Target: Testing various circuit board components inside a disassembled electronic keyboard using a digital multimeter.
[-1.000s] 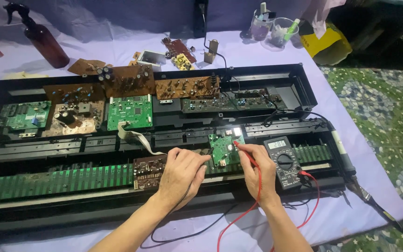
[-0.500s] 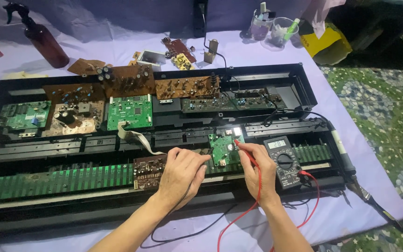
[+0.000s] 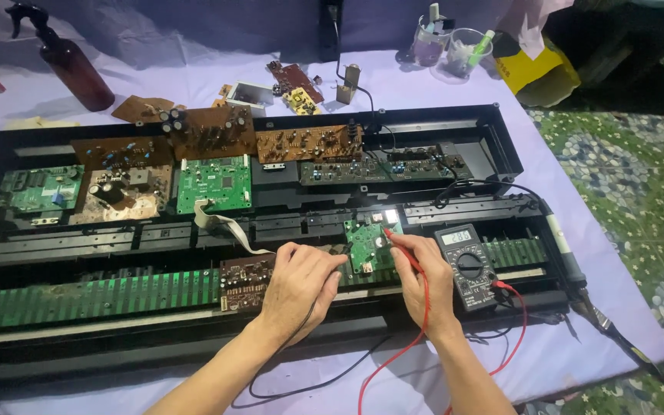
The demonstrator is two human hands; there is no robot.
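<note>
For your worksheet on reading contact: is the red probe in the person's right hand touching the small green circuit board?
Touching. The head view shows the right hand holding the red probe, whose tip rests on the small green circuit board, with no gap visible.

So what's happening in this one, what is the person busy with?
A person is probing a small green circuit board inside an opened black electronics chassis. The right hand holds a red probe with its tip on the board; the left hand rests beside the board, and a black lead runs out from under it. A multimeter lies just right of the hands, its display lit.
</note>
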